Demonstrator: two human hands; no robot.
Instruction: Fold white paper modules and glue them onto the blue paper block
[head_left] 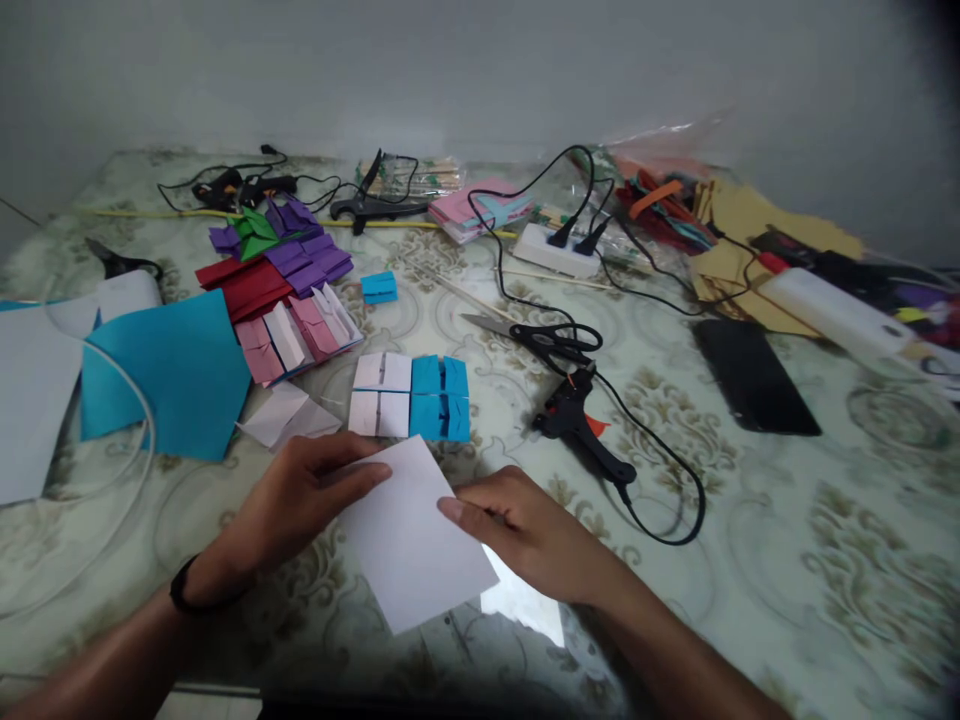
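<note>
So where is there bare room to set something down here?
Widest: right front, between the right forearm, glue gun cable and black phone. Smaller: between the blue folded squares and glue gun. Crowded: the back around the power strip, the left with blue paper, and front centre around the white sheet.

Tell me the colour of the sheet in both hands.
The sheet is white; it shows best in the head view.

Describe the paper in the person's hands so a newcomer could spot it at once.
At the near side of the pale floral tabletop, the left hand and right hand hold a plain white four-sided paper sheet. Unlike the white and blue folded-paper pieces just beyond it, this sheet is held and shows no flaps.
</note>
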